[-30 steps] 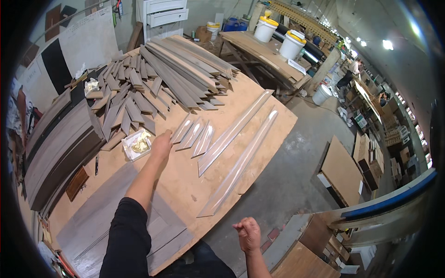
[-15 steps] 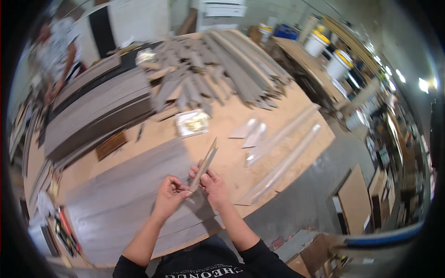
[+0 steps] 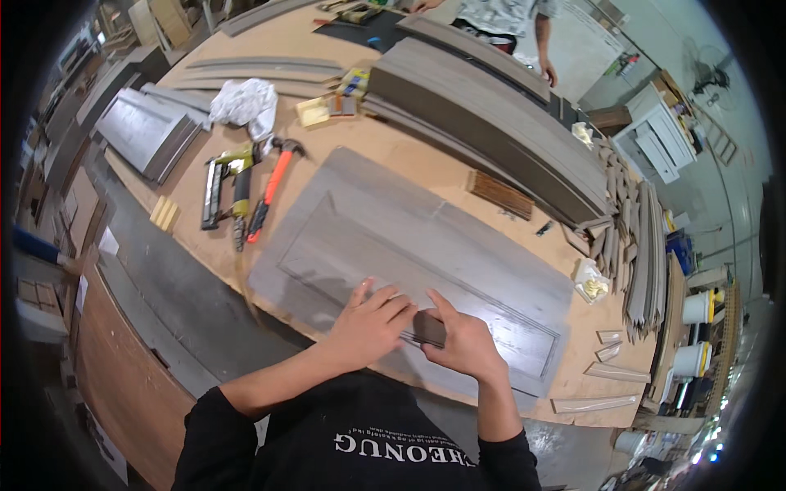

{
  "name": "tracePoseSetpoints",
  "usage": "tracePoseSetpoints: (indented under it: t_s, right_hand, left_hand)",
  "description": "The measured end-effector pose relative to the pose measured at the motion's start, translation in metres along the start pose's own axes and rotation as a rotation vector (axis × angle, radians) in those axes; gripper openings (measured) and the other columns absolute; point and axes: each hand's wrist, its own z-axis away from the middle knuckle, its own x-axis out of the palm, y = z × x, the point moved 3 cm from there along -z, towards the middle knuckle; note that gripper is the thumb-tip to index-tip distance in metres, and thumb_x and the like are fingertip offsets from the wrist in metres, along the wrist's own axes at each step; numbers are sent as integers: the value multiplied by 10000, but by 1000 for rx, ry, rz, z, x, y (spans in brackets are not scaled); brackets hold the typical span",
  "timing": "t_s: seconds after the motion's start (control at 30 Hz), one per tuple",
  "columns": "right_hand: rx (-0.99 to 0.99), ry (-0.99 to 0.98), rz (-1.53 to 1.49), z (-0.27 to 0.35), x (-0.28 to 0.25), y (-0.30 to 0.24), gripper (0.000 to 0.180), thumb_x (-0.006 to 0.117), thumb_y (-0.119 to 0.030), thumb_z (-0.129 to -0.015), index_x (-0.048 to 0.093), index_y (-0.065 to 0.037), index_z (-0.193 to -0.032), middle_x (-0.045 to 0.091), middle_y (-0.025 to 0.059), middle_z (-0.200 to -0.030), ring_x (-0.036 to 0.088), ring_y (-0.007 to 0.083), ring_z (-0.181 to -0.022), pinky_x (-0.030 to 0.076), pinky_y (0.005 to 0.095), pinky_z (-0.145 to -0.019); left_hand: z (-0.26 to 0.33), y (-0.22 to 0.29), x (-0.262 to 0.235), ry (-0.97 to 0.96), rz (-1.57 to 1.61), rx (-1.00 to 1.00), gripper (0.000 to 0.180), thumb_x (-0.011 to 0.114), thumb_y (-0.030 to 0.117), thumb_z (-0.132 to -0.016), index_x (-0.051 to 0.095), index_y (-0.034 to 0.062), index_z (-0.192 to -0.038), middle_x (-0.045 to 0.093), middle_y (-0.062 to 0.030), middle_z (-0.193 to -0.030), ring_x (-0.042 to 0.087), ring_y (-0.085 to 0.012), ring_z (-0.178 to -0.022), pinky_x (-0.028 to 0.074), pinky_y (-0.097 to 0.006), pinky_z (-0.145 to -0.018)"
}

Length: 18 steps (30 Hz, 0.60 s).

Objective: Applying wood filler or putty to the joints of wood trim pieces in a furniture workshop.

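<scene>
The trim strip, a short dark grey piece, lies on the near edge of the grey door panel, which rests flat on the table. The left hand lies palm down with its fingers spread, the fingertips pressing the left end of the strip. The right hand pinches the strip from the right, thumb on the upper side and fingers curled around it.

Left of the panel lie a nail gun with a yellow-green body and a hammer with an orange handle, side by side and just apart. Beyond them sits a crumpled white rag. A long stack of grey boards runs along the far side of the table, with a small brown block between it and the panel. At the right end a small bag of brass fittings lies near a fan of cut mouldings. Another person stands at the far edge of the table.
</scene>
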Motion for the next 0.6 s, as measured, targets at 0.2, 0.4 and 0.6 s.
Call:
tracePoseSetpoints:
  t_s: [0.2,0.4,0.6]
  right_hand:
    - [-34,-213,21,-52,44,-63,813,720,-217,-651,311,-76,-1339,608,138,-1089,601,347,-847,492,375,-742]
    - [-160,328,140,-92,34,-21,724,738,-257,-684,392,-54,-1286,492,180,-1220,464,358,-1107,380,421,-943]
    - [-49,507,178,-141,57,47,520,697,-312,-720,537,-76,-1155,550,96,-1144,497,283,-1070,377,402,-919]
  left_hand:
    - [66,-73,-12,-29,126,-179,580,730,312,-627,543,80,-1124,553,-72,-1042,518,-236,-1008,343,-430,-908]
    - [73,-175,-3,191,81,-688,541,762,334,-624,562,64,-1048,580,-118,-968,551,-297,-943,390,-426,-839]
    - [47,-199,26,265,-1,-832,550,795,322,-592,573,53,-1018,593,-131,-945,556,-312,-906,413,-430,-769]
